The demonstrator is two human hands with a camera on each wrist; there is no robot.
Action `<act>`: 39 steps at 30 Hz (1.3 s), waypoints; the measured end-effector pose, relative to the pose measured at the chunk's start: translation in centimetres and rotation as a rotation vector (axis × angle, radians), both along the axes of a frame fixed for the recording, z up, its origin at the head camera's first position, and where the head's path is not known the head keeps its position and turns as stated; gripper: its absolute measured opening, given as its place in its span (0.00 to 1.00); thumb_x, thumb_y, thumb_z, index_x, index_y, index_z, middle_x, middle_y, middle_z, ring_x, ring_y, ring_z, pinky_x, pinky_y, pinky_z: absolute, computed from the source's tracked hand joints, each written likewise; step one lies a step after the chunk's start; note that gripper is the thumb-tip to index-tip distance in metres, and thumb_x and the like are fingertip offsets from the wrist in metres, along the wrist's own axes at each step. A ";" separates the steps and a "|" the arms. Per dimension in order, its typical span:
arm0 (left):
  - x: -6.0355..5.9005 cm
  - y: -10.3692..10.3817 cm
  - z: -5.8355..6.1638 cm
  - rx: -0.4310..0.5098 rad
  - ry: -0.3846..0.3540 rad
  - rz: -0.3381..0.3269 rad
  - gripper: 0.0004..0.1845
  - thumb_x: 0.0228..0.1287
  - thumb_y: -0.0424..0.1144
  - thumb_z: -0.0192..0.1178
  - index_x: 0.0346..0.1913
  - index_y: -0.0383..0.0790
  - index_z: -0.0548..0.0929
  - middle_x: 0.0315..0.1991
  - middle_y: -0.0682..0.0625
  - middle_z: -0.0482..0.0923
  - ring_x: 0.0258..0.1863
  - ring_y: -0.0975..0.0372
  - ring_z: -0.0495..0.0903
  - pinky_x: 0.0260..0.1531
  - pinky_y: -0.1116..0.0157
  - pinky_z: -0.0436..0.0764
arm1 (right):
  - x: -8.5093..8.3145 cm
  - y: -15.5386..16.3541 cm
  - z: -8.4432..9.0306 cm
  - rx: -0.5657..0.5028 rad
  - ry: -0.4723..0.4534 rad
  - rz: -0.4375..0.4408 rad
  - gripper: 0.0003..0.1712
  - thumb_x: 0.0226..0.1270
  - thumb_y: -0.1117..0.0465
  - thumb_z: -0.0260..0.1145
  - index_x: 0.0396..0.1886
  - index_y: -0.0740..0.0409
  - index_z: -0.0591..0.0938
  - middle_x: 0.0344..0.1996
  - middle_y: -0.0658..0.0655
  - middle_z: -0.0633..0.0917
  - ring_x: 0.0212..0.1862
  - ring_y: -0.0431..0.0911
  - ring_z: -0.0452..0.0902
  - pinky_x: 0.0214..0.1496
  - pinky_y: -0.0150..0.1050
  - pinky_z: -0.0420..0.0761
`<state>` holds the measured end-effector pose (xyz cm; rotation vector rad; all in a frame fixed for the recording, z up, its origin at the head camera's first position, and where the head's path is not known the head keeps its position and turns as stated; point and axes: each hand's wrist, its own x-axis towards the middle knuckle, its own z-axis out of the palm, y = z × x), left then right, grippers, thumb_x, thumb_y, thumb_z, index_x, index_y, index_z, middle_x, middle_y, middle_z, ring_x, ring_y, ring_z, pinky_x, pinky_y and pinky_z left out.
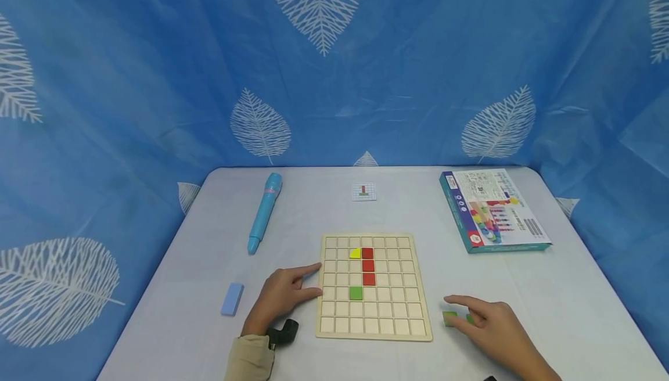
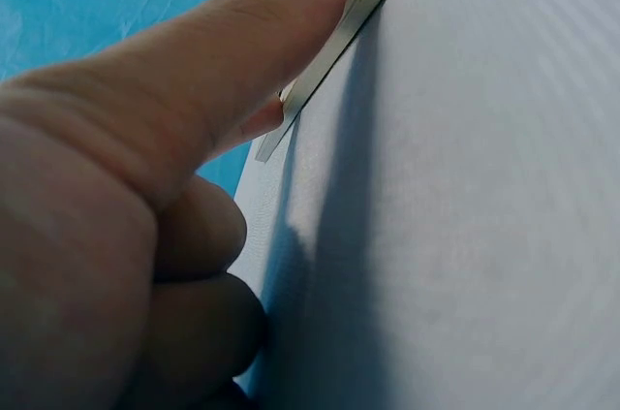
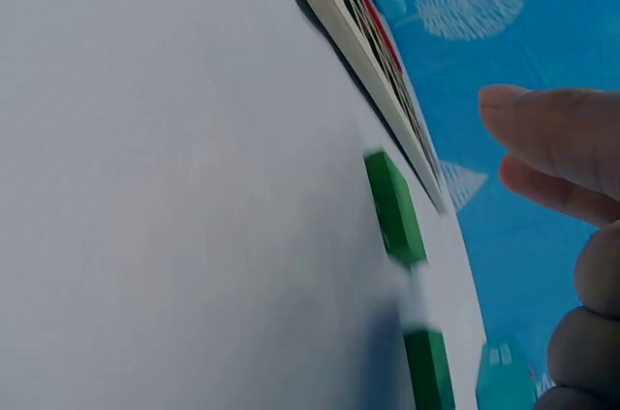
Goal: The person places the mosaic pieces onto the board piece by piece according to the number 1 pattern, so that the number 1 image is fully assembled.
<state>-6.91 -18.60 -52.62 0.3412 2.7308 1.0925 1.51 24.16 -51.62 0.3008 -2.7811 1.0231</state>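
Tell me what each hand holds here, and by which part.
Nothing is lifted. The left hand rests its fingertips against the left edge of the wooden grid board. The right hand is over two green tiles on the table; no grip shows.

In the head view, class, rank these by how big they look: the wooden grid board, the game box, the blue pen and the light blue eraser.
1. Wooden grid board
2. Game box, lying farther back, so its true size is less sure
3. Blue pen
4. Light blue eraser
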 end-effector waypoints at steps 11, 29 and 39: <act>0.1 -0.1 0.2 -0.009 -0.003 0.016 0.34 0.56 0.60 0.74 0.66 0.57 0.82 0.13 0.60 0.63 0.14 0.68 0.57 0.18 0.69 0.60 | 1.5 3.4 1.0 0.044 -0.293 -0.139 0.23 0.54 0.52 0.82 0.51 0.48 0.90 0.13 0.46 0.65 0.18 0.37 0.58 0.22 0.32 0.62; 0.0 -0.1 0.2 -0.002 0.001 0.004 0.34 0.56 0.60 0.74 0.66 0.56 0.83 0.13 0.60 0.63 0.14 0.69 0.58 0.18 0.69 0.61 | 1.6 4.7 -0.4 0.056 -0.440 -0.150 0.30 0.57 0.46 0.79 0.57 0.55 0.87 0.14 0.48 0.67 0.19 0.38 0.59 0.23 0.34 0.62; 0.0 -0.1 0.2 0.006 0.000 -0.005 0.33 0.56 0.59 0.74 0.66 0.57 0.83 0.14 0.60 0.63 0.14 0.68 0.58 0.18 0.69 0.61 | 1.7 4.6 -0.4 0.058 -0.454 -0.160 0.26 0.59 0.49 0.79 0.55 0.54 0.88 0.14 0.48 0.66 0.19 0.39 0.59 0.23 0.34 0.61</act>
